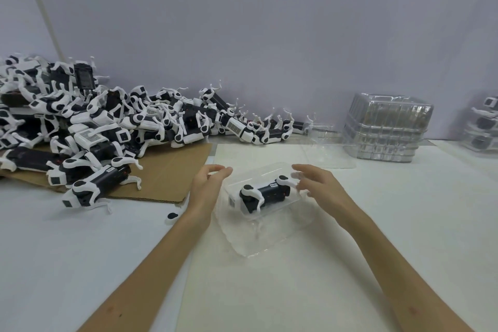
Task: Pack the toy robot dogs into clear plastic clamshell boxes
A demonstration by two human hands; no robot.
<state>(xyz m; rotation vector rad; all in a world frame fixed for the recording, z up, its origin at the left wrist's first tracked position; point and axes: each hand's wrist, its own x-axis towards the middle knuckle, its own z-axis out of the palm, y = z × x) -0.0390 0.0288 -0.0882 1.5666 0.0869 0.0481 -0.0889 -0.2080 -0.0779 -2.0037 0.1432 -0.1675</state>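
A black-and-white toy robot dog (262,193) lies on its side inside a clear plastic clamshell box (272,229) on the white mat in front of me. The box's lid half arches over the dog. My left hand (207,183) is at the box's left end, fingers loosely curved at the lid's edge. My right hand (318,183) is at the right end, fingertips touching the lid near the dog's rear legs. Whether either hand pinches the plastic is unclear.
A big heap of loose robot dogs (94,121) covers the left back, partly on a cardboard sheet (167,175). An open clamshell (328,148) lies behind the mat. A stack of clear boxes (388,127) stands back right, packed boxes (482,127) at far right. A small black-white part (172,216) lies near my left wrist.
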